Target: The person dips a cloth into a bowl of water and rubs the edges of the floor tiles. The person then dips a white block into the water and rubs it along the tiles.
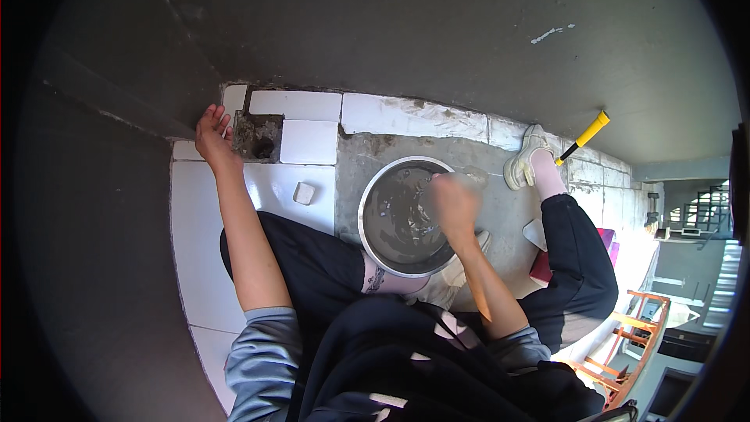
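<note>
- My bowl point(364, 215): metal, smooth, shiny rim.
- Grey mix point(391, 223) in it: wet, glossy.
- White tiles point(205, 223) by my left knee: smooth, glossy.
- Bare floor point(351, 184): matt, cement-like.
- Wall point(351, 16): grey, mostly matt.
- Yellow-and-black handle point(591, 130): plastic or rubber in appearance.
- My sleeves point(262, 352): wrinkled grey cloth.
- My trousers point(580, 266): dark, matt cloth.

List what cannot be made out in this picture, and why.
Head view:
Right hand: blurred, so whether it holds anything is unclear.
Metal bowl: its floor is covered by grey mix.
Yellow-handled tool: its lower end is hidden by the pink sock.
Dark hole: its depth is lost in shadow.
</note>
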Action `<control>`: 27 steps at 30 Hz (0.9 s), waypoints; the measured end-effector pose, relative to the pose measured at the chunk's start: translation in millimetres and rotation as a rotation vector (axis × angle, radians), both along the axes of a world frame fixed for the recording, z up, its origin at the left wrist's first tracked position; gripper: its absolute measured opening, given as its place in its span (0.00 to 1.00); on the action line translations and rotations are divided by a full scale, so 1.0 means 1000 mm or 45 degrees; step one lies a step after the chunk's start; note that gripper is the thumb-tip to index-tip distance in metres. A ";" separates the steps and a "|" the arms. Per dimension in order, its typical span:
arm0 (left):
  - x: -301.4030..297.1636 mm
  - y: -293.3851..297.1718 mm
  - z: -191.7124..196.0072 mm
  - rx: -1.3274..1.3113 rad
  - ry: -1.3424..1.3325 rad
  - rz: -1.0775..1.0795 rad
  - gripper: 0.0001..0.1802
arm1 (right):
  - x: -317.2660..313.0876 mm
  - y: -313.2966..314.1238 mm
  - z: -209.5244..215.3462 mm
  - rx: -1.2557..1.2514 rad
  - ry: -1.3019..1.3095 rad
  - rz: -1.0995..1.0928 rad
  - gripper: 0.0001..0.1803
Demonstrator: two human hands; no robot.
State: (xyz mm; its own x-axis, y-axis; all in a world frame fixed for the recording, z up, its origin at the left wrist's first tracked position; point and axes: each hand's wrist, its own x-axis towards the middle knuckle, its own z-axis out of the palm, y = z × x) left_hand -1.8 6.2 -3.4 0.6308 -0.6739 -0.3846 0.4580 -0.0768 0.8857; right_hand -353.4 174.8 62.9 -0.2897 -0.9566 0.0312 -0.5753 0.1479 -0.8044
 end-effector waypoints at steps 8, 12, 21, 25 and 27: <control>-0.001 0.000 0.002 -0.020 0.025 0.016 0.18 | -0.008 0.004 -0.033 0.032 0.141 -0.008 0.22; -0.005 0.000 0.004 0.002 0.000 0.000 0.18 | -0.003 -0.010 -0.037 0.291 0.007 0.059 0.21; -0.003 0.002 0.004 -0.005 0.025 0.015 0.16 | 0.071 -0.129 -0.012 0.165 0.082 0.673 0.14; -0.008 -0.001 0.006 -0.007 0.040 -0.012 0.15 | 0.121 -0.179 -0.015 0.142 0.179 0.711 0.20; -0.004 0.000 0.008 -0.003 0.037 0.009 0.15 | 0.146 -0.200 -0.033 0.078 0.209 0.832 0.22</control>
